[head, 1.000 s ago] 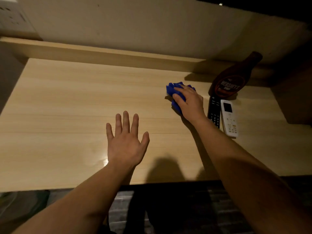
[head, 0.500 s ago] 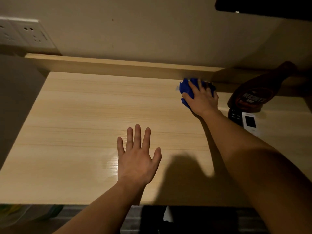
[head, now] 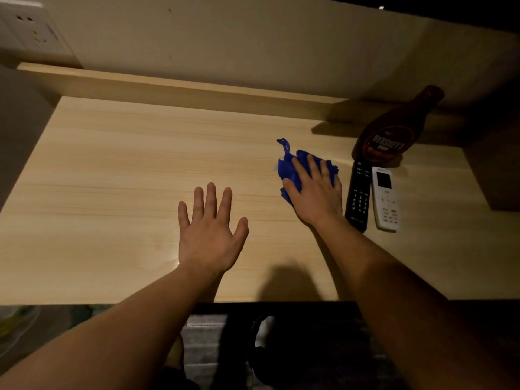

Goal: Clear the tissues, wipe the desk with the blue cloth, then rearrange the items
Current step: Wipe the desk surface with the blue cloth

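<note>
Where the right hand point(head: 315, 192) presses down: the blue cloth point(head: 289, 168) lies bunched under the palm and spread fingers, at about 2 o'clock from the desk's middle; a twisted corner sticks up at its 11 o'clock edge
Cloth look: vivid blue, crumpled into folds and ragged-looking peaks; soft and thin; only its left and far edges show past the hand
Right-hand grip: flat and pressing, fingers fanned over the cloth and not curled round it; thumb at the cloth's near left edge
Left hand point(head: 209, 235): palm down on the bare wood at about 6 o'clock from the desk's middle; fingers spread wide, holding nothing
Desk point(head: 118, 175): pale wood-grain top, smooth with a faint sheen near the left wrist; a raised ledge of the same wood runs along the back
At 3 o'clock of the cloth: a black remote point(head: 358, 197), long and slim, just beside the right hand; touching or not, cannot tell; a white remote point(head: 385, 199) with a dark screen lies just beside it on the far side
At 1 o'clock of the cloth: a brown syrup bottle point(head: 394, 133), glossy, upright
Wall: a white socket plate point(head: 31, 29) at 10 o'clock; plain cream paint
</note>
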A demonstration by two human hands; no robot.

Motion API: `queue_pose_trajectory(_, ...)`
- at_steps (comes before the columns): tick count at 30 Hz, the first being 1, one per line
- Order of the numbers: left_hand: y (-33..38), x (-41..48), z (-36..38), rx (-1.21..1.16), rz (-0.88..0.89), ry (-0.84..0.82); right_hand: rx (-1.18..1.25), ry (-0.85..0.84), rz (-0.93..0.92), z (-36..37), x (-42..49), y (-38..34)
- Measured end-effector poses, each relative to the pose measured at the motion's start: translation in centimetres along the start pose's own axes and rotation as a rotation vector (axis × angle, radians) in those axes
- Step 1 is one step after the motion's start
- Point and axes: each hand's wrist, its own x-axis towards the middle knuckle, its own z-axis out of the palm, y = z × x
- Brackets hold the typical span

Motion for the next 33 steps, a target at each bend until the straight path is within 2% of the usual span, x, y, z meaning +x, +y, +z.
queue_pose_trajectory(12,-0.3,-0.1,0.3,0.003,0.025,0.035,0.0,0.013,-0.095,2.0,-11.9,0.4)
queue_pose_trajectory(19,-0.5,-0.1,-0.5,-0.085,0.055,0.042,0.118,0.001,-0.112,2.7,-16.6,0.8)
queue_pose_trajectory(23,-1.2,-1.5,-1.9,-0.273,0.073,0.11,0.213,0.013,-0.112,3.0,-19.4,0.7)
queue_pose_trajectory(26,-1.4,-4.0,-3.6,-0.406,0.046,0.057,0.285,0.012,-0.088,2.7,-21.2,0.2)
queue_pose_trajectory(28,-1.0,-6.6,-5.1,-0.577,-0.014,-0.021,0.311,-0.036,-0.086,1.4,-22.1,-0.7)
queue_pose_trajectory(30,-0.2,-9.3,-6.0,-0.789,-0.098,-0.072,0.275,-0.111,-0.161,-0.5,-22.7,-1.8)
queue_pose_trajectory(33,0.4,-11.9,-7.4,-1.122,-0.318,-0.106,0.223,-0.084,-0.313,-3.7,-23.5,-4.3)
